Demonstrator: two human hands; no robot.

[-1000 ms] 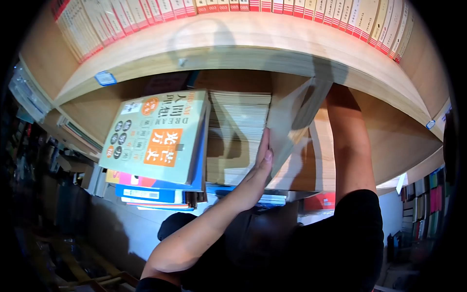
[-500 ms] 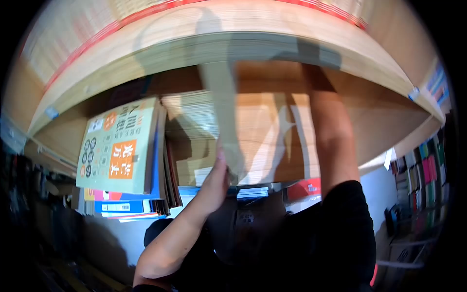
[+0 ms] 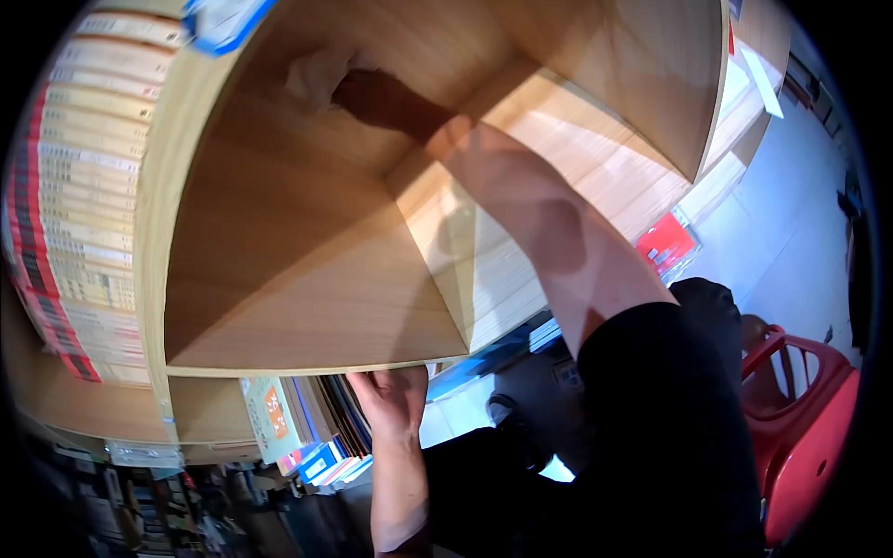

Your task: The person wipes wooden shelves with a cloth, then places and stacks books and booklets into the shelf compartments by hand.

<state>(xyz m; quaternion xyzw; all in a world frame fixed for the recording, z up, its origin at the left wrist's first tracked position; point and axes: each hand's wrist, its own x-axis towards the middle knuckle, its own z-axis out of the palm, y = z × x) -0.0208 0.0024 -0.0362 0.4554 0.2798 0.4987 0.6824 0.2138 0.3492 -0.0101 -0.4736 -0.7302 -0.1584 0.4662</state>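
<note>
Deep inside the wooden shelf compartment (image 3: pixel 298 279), my right hand (image 3: pixel 358 93) presses a crumpled white cloth (image 3: pixel 312 79) to the inner surface. Its fingers are in shadow and closed on the cloth, which may be cloth or paper. My left hand (image 3: pixel 395 400) is at the compartment's lower front edge, palm showing and thumb apart; its fingertips are partly hidden by the board. Just left of that hand stands a stack of books (image 3: pixel 321 418), the outermost with a pale green cover and an orange block.
A row of cream volumes with red and black bands (image 3: pixel 93 223) fills the shelf at left. A red plastic chair (image 3: pixel 805 418) stands at lower right. A red package (image 3: pixel 668 244) lies beyond the shelf edge, near the pale floor (image 3: pixel 781 242).
The view has swung and tilted toward the compartment. My right arm now reaches across it, with the hand and white cloth visible. My left hand appears lower, at the board's edge.
</note>
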